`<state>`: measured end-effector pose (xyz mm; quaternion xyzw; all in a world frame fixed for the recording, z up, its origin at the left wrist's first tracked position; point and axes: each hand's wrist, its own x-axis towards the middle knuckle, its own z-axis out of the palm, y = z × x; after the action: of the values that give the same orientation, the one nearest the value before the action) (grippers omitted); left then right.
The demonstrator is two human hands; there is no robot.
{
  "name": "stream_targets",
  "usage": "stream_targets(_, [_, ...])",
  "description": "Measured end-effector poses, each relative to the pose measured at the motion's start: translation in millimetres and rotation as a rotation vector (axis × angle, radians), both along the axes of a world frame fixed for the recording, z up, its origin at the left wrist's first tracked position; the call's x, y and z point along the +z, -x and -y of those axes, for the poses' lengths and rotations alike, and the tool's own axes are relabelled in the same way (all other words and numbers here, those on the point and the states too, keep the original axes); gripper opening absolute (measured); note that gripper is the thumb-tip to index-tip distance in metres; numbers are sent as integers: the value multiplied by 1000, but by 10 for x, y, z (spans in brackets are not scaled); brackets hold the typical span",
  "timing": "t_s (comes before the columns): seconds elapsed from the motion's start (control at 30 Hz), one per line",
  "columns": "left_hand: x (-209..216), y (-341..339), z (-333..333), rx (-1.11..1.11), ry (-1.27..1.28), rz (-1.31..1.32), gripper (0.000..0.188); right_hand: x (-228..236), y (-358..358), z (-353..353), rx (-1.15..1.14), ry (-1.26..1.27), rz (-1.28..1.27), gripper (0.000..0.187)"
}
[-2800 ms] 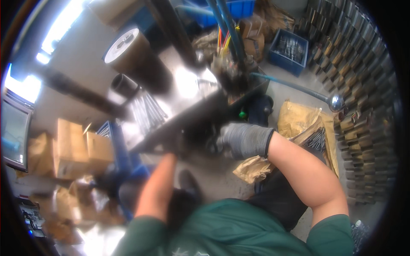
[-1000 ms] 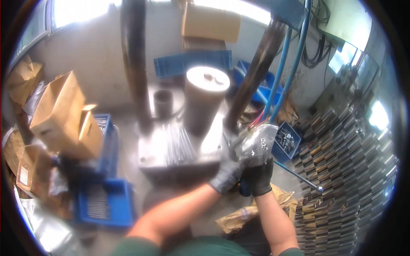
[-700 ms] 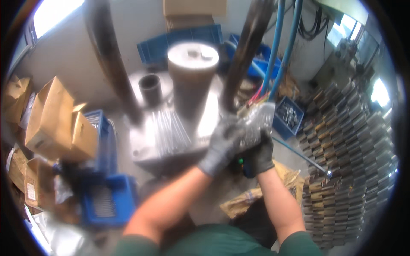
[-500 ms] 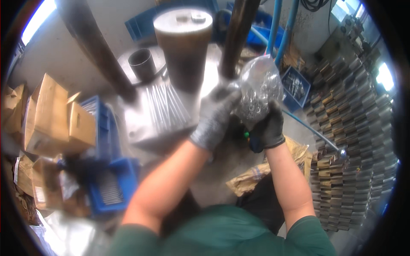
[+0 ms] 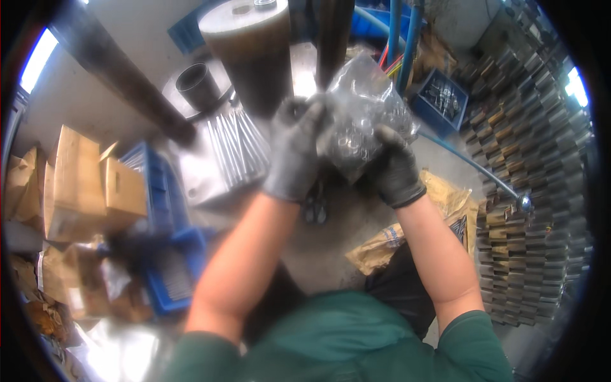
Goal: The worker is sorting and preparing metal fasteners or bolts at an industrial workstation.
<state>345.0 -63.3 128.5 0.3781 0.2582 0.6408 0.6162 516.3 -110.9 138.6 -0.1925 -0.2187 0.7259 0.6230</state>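
Since the earliest frame, where the right glove alone showed and reached in low, both gloved hands have come up around a clear plastic bag [image 5: 359, 114]; since half a second ago the view has tipped lower, while the grip looks much the same; the left hand [image 5: 296, 146] has its fingers curled at the bag's left edge, somewhat blurred, and the right hand [image 5: 396, 169] grasps its lower right side, thumb pressed on the front; the bag sits between the two sets of fingers, small shiny pieces inside.

Left of the left fingers lies a pale metal plate [image 5: 197, 175], bearing loose rods [image 5: 238, 146]; beyond those fingers stand a large cylinder [image 5: 261, 63] and a short tube [image 5: 203, 97]; farther off is a grey wall [image 5: 140, 38]; below the fingers shows the floor [image 5: 328, 254]; right of the right fingers rise stacked metal blocks [image 5: 528, 191], with crumpled brown paper [image 5: 375, 251] below them.

Counted: one bag; one large cylinder, one tube; two dark columns [image 5: 121, 73] beyond the fingers; two upright blue pipes [image 5: 393, 32]; one dark blue bin [image 5: 433, 114] right of the right fingers; the rods overlap too much to count.
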Motion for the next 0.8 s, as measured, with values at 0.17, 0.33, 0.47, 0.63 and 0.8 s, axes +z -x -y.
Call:
stream_targets(0.17, [81, 130, -97, -78, 1, -209, 28, 30, -168, -104, -68, -56, 147, 56])
stream_targets(0.33, [-13, 155, -254, -142, 1, -235, 26, 7, -170, -145, -131, -65, 294, 66])
stream_targets(0.47, [-27, 42, -257, -15, 40, -220, 18, 91, -174, -145, -167, 12, 195, 58])
stream_targets(0.63, [-195, -26, -288, 373, -308, -569, 14, -51, -299, -190, -162, 33, -9, 51])
stream_targets(0.8, [-430, 222, -303, 78, -99, -161, 28, -1, -250, -187, -194, 9, 132, 50])
